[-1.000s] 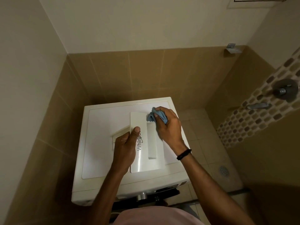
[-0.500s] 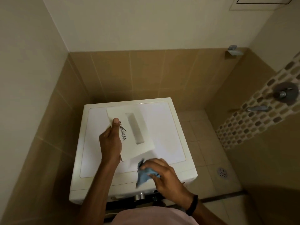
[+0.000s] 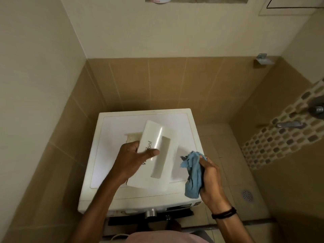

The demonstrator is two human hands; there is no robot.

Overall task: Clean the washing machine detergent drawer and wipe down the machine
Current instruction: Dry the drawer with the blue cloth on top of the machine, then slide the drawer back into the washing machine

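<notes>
The white detergent drawer (image 3: 158, 165) is held above the top of the white washing machine (image 3: 112, 137), its front panel with the long handle recess facing up. My left hand (image 3: 133, 160) grips the drawer's left edge, thumb across the printed logo. A crumpled blue cloth (image 3: 192, 174) hangs in my right hand (image 3: 211, 181), just right of the drawer over the machine's front right corner, not touching the drawer. The drawer's compartment side is mostly hidden beneath the panel.
The machine stands in a corner between a cream and tan tiled left wall and back wall. Its knob (image 3: 150, 212) sits on the front. To the right are a tiled floor with a drain (image 3: 247, 195) and a wall tap (image 3: 289, 124).
My left hand has tilted and turned the drawer and brought it nearer. My right hand with the cloth has moved from the machine's front edge to the right of the drawer.
</notes>
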